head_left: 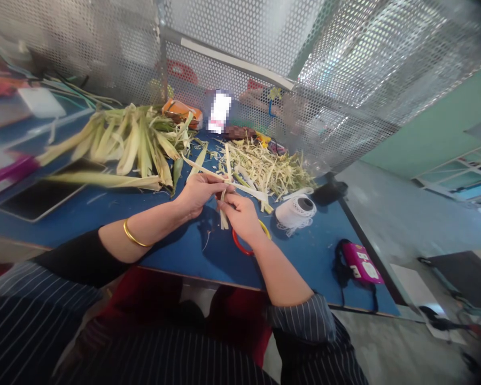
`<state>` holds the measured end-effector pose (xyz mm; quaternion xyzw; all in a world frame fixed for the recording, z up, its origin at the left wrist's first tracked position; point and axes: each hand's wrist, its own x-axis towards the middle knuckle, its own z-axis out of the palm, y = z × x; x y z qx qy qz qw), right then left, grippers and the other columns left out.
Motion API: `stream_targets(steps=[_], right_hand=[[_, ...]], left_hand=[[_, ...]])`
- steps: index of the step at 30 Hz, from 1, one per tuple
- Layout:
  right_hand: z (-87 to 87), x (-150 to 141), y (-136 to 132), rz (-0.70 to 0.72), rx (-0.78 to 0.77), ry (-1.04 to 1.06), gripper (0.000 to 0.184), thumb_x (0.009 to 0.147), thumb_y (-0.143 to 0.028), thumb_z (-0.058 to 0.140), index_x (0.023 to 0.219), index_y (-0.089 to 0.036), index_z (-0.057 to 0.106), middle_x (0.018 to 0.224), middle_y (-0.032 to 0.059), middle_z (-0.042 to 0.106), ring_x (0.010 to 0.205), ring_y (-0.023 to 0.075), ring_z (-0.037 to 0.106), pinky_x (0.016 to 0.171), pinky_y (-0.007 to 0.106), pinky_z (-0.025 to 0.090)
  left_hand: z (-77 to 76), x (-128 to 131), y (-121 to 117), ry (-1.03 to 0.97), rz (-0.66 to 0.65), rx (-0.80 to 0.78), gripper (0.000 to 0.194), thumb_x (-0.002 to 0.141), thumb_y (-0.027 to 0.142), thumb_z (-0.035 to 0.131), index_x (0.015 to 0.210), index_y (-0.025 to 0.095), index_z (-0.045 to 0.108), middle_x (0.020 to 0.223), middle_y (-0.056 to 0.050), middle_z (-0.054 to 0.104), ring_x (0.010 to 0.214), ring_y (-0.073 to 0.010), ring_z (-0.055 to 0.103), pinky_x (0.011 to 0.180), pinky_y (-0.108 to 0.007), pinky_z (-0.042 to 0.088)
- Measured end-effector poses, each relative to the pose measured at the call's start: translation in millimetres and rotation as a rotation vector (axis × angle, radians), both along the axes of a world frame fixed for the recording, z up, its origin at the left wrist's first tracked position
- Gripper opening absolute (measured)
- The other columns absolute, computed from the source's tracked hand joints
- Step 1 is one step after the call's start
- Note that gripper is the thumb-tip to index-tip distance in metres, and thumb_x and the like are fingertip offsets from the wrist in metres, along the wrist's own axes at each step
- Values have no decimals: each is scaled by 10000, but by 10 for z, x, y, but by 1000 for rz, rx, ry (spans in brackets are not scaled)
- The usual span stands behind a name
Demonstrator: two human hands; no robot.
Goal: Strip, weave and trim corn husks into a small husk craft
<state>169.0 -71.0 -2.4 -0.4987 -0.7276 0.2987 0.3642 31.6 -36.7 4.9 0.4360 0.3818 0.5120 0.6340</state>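
Pale strips of corn husk [247, 189] cross between my two hands above the blue table. My left hand [198, 193] pinches the strips where they meet, thumb pressed on top. Close beside it, my right hand [240, 214] grips them too, fingers curled; one short end hangs below. Under my right wrist lies a ring, red [240, 246] on one side and yellow on the other. Just beyond my hands is a heap of shredded husk [268, 168]. A cone of white thread [295, 213] stands to the right.
Whole corn husks [132, 139] are piled at the back left, near a dark tablet-like slab [36, 200]. A lit phone [219, 111] leans by the perforated metal screen [240, 27]. A magenta box [362, 262] with black straps lies near the right table edge.
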Motion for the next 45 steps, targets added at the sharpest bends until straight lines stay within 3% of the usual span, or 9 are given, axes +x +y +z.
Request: stream_targets(steps=[8,13,19,22,25,30,33,38,45], right_hand=[[3,-23,-25,23,163,-79,271,924,-326,499,693,-207,575,793,18,604,779,155,563,746,277,431],[43,86,-11,-370,629,-253,226,915,-414,544,891,-199,610,970,93,649,968,226,592,867,344,432],[-22,88,57,-209,414,-583,264,977,-304,426,783,-202,574,671,28,635,645,181,585,667,303,352],[-10,20,-4,-178,450,-594,301,973,-278,414,707,-204,535,652,25,618,630,169,566,669,304,330],[18,-4,-42,-123,403,-450,331,963,-330,417,682,-205,540,645,28,615,635,165,560,686,306,350],[10,107,94,-76,-181,309,540,882,-672,405,771,-209,660,651,36,638,604,171,582,605,308,423],[-27,181,204,-151,-366,653,482,785,-678,567,788,-208,670,672,17,621,540,127,537,547,290,433],[-60,144,211,-220,-358,856,202,692,-374,759,704,-205,650,614,-33,588,508,78,483,519,242,420],[-129,41,216,-346,-182,829,201,730,-286,678,573,-196,591,501,-42,509,468,89,444,497,260,373]], left_hand=[[21,-43,85,-23,13,-64,42,690,137,723,686,96,717,700,-66,712,650,-112,641,669,-223,504],[101,-88,113,-65,-57,-156,88,714,142,706,678,118,630,618,-16,632,558,-103,609,608,-244,520],[41,-58,57,186,-67,44,160,811,230,688,694,140,625,487,34,503,407,-44,423,403,-198,307],[27,-58,63,273,-20,67,139,819,216,673,710,135,639,491,35,512,388,-36,387,384,-210,263],[44,-78,83,273,-14,33,144,804,200,680,690,126,634,509,24,532,388,-36,392,380,-215,265],[93,-125,119,178,-132,-26,209,845,230,644,664,128,628,534,7,536,408,-43,417,372,-211,254],[92,-120,119,193,-214,-76,351,895,345,589,609,142,600,557,-14,551,400,-50,417,362,-224,240],[29,-72,62,301,-311,-12,359,849,392,650,585,158,577,526,25,485,389,-33,350,384,-221,187],[29,-73,15,396,-398,114,228,828,259,656,628,152,635,456,47,444,400,-48,360,439,-226,258]])
